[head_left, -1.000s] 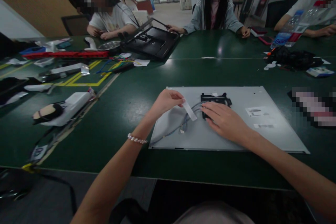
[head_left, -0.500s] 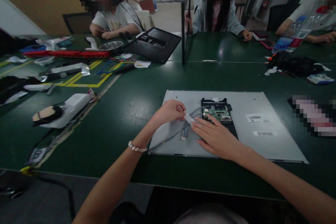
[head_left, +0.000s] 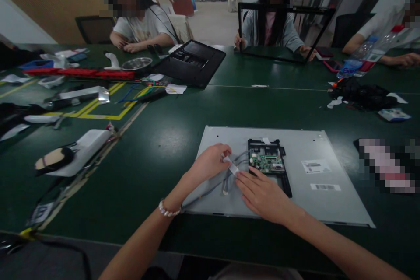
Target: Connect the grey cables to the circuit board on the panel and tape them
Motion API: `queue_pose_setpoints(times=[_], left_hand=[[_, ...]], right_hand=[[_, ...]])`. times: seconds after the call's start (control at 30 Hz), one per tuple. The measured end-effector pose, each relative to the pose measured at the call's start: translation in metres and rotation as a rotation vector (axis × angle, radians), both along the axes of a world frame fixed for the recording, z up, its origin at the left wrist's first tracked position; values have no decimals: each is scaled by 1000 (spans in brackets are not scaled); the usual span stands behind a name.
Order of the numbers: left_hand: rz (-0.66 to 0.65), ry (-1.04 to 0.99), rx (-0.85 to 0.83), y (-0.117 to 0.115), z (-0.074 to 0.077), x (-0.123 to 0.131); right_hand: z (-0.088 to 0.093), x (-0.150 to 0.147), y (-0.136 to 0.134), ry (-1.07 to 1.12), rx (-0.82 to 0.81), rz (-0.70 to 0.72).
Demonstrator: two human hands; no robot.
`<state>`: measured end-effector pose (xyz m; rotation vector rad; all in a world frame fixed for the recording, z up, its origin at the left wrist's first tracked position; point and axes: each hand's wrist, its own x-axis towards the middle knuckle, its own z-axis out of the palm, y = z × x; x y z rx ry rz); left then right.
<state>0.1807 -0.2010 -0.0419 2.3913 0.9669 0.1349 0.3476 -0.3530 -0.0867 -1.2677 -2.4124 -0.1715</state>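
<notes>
A grey metal display panel (head_left: 308,203) lies flat on the green table, with a black bracket (head_left: 286,183) and a green circuit board (head_left: 266,163) on it. Grey cables (head_left: 213,189) run left from the board across the panel. My left hand (head_left: 210,162) pinches the upper end of a short white tape strip (head_left: 232,167) lying over the cables. My right hand (head_left: 262,192) rests beside the board, fingers stretched out and their tips at the strip's lower end. Two labels (head_left: 315,166) show on the panel's right part.
Across the table a co-worker holds up a black rectangular frame (head_left: 272,57). A black plastic cover (head_left: 193,62) lies at the back, left of it. Bottles (head_left: 359,59) and a black bundle (head_left: 364,95) are on the right, a white device (head_left: 88,144) and cables on the left.
My view has tilted up a little, so the table appears lower. The co-worker's frame has turned from edge-on to facing me. My hands keep nearly the same place on the panel.
</notes>
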Motion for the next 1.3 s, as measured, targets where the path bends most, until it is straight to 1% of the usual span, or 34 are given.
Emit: queue_pose_setpoints(times=[0.13,0.27,0.33,0.57,0.77,1.0,1.13,1.3], left_hand=[[-40,28,112,-6,-1,5],[-170,78,77,-11,-4,9],[-200,106,75,-12,-4,9],[-161,156,192,-11,-2,7],[-175,133,162,-7,-5,6],[-170,64,60,-5,-13,6],[-186,44,44,-6,-9,7],[-198,107,107,-12,-5,8]], right_hand=[[-3,-3,0,-16,30,-9],[-5,-6,-1,-12,62,11],[-4,-7,-1,0,54,14],[-3,-6,4,4,16,4],[-6,-5,-1,-49,6,19],[-5,-3,-3,0,15,18],[-5,-2,-4,0,13,24],[-2,0,-6,26,25,34]])
